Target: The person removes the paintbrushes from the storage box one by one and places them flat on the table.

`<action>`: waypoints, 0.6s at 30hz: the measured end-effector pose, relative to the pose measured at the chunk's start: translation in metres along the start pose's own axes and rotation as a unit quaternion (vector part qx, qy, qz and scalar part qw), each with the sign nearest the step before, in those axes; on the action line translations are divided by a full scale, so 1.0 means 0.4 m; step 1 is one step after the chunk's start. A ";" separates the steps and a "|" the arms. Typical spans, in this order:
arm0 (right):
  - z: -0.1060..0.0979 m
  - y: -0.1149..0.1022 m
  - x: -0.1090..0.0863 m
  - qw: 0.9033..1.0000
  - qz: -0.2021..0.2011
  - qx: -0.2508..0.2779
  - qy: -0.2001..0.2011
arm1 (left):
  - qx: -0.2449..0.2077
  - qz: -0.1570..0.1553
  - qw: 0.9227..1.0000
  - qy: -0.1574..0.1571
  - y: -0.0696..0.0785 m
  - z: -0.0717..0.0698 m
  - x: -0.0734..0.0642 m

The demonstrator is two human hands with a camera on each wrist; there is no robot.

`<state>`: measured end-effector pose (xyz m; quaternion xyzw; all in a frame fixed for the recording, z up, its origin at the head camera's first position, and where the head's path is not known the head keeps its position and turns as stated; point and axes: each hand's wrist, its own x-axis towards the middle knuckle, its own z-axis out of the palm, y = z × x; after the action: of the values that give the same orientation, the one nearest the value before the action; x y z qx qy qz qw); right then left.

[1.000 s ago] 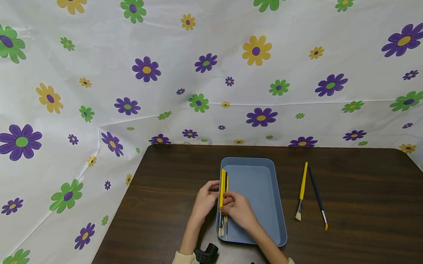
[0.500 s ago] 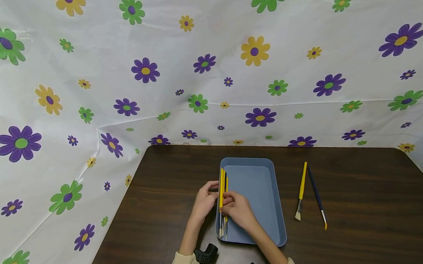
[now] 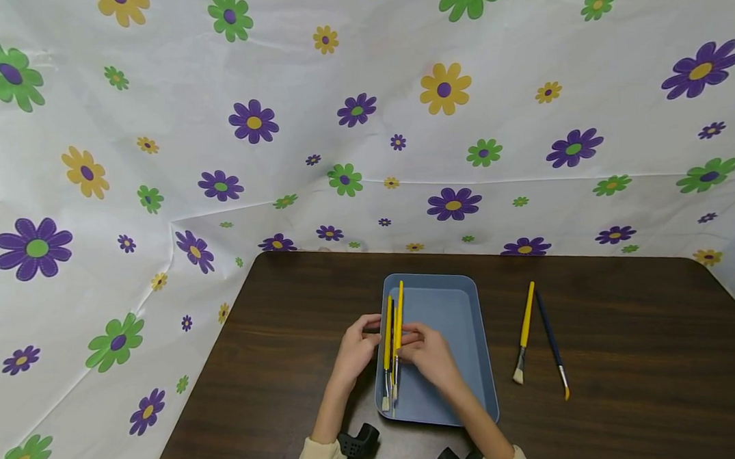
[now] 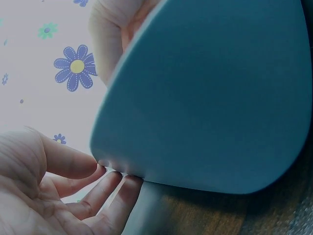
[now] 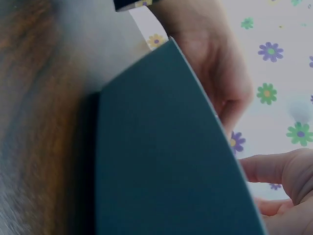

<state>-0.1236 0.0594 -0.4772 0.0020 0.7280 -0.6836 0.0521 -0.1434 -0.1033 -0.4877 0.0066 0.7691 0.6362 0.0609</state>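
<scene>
In the head view, my right hand (image 3: pixel 430 353) pinches a yellow-handled paintbrush (image 3: pixel 400 307) near its lower handle, over the left side of the blue-grey tray (image 3: pixel 448 390). The brush's bristles point toward me. Beside it in the tray lie a flat yellow paintbrush (image 3: pixel 388 331) and a dark blue one, partly hidden. My left hand (image 3: pixel 356 351) holds the tray's left rim; in the left wrist view its fingertips (image 4: pixel 132 182) touch the outer wall. The right wrist view shows mostly the tray's outer side (image 5: pixel 156 147), with the brushes hidden.
On the brown table (image 3: pixel 274 357), right of the tray, lie a yellow paintbrush (image 3: pixel 527 322) with a wide tip and a dark blue paintbrush (image 3: pixel 551 334) with an orange tip. A flowered sheet (image 3: pixel 364 147) hangs behind and to the left of the table.
My right hand has moved right and slightly upward with one yellow paintbrush, parting it from the other yellow brush at the tray's left wall. The left hand has stayed still.
</scene>
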 end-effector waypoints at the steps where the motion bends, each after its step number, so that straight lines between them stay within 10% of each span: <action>1: -0.003 -0.001 0.001 1.000 0.001 0.000 0.004 | -0.001 0.001 1.000 0.000 0.001 0.000 0.000; 18: -0.071 -0.031 0.015 0.999 0.020 0.014 0.033 | 0.018 -0.002 1.000 0.006 -0.001 0.001 0.002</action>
<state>-0.1327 0.0864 -0.4635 0.0400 0.7196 -0.6920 0.0412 -0.1442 -0.1028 -0.4883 0.0028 0.7806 0.6224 0.0574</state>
